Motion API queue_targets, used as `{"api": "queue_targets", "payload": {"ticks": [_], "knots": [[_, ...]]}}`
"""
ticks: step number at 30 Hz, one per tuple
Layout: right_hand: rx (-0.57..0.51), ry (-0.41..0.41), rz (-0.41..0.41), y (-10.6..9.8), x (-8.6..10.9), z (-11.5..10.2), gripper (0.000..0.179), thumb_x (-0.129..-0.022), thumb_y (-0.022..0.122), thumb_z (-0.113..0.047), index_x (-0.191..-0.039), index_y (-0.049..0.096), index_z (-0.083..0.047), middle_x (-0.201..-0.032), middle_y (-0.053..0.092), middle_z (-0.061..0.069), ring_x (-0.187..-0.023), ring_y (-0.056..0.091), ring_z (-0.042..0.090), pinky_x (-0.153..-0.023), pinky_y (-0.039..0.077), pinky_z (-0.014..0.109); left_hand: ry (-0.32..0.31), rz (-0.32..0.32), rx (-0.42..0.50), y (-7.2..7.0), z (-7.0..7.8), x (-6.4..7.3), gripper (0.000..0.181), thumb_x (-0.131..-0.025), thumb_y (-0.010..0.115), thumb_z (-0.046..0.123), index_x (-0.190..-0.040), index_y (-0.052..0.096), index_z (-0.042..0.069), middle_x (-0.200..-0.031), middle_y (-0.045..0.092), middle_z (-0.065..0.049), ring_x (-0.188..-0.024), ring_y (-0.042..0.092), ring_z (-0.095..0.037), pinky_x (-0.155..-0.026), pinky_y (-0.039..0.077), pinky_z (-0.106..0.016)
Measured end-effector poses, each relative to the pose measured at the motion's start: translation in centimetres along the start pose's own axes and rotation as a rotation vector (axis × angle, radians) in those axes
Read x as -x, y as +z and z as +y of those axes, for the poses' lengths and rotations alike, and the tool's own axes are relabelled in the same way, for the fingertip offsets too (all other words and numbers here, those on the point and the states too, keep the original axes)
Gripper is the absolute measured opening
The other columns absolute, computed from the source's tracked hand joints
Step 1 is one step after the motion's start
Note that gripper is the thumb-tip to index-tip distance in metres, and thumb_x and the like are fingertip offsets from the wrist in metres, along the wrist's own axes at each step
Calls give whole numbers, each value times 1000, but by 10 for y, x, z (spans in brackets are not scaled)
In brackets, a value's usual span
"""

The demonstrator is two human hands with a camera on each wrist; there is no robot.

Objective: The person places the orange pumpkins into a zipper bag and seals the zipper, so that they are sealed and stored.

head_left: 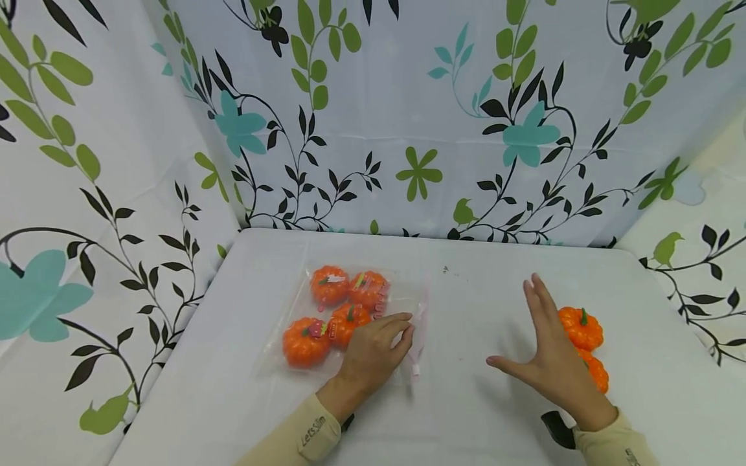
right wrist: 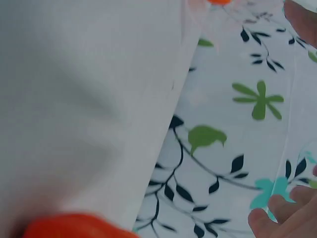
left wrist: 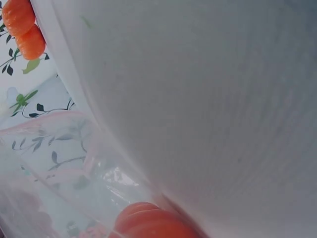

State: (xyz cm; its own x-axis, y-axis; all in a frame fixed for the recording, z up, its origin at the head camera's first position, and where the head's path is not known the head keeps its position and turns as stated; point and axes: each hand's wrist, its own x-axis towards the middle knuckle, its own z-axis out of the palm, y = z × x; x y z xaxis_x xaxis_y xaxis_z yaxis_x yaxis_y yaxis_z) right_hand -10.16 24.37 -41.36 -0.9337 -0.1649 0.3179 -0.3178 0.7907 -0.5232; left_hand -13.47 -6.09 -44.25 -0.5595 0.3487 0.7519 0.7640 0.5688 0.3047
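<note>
A clear zip bag (head_left: pixel 402 278) lies on the left of the table with several small orange pumpkins (head_left: pixel 305 343) inside. My left hand (head_left: pixel 373 349) reaches across it and pinches the film near its pink zip edge. In the left wrist view the bag film (left wrist: pixel 119 176) shows with one pumpkin (left wrist: pixel 153 223) at the bottom; the hand is out of that view. My right hand (head_left: pixel 550 353) is raised with thumb and fingers spread, holding nothing. Just right of it are two loose pumpkins (head_left: pixel 581 328), partly hidden by the hand. Its fingers (right wrist: pixel 285 213) also appear in the right wrist view.
The white table (head_left: pixel 466 421) ends at a hanging cloth (head_left: pixel 373 129) printed with leaves and flowers, which also closes off the left and right sides. A black strap end (head_left: pixel 557 430) sticks out at the right wrist.
</note>
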Motion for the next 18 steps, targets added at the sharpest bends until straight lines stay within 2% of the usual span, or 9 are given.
{"api": "queue_targets", "payload": {"ticks": [7,11,14,18], "knots": [[69,130,48,-32,15,17,153,-59,97,-48,-161,-12,-17,-168,-20,4,-150,2,49,-94,27,81,-17,0,14,-3,0,-1,11,-83,81,6,-92,76,3,-101,77,-8,-92,75,-18,-80,58,-27],[75,234,35,-41,25,29,155,-61,95,-49,-159,-20,-16,-166,-23,9,-150,-5,50,-94,20,82,-49,-16,27,-6,2,-2,11,-85,80,7,-94,77,2,-102,77,-8,-94,74,-19,-80,58,-27],[66,310,4,-41,35,39,155,-63,94,-49,-157,-24,-15,-165,-24,14,-147,-6,54,-92,21,83,-67,-21,38,-6,2,-3,11,-85,80,8,-94,76,2,-103,76,-9,-95,74,-19,-80,58,-28],[62,405,-55,-36,47,48,156,-64,93,-51,-155,-27,-9,-162,-22,27,-142,2,63,-86,29,82,-84,-24,48,-7,3,-5,12,-86,80,8,-95,76,2,-103,76,-9,-96,74,-20,-80,58,-28]]}}
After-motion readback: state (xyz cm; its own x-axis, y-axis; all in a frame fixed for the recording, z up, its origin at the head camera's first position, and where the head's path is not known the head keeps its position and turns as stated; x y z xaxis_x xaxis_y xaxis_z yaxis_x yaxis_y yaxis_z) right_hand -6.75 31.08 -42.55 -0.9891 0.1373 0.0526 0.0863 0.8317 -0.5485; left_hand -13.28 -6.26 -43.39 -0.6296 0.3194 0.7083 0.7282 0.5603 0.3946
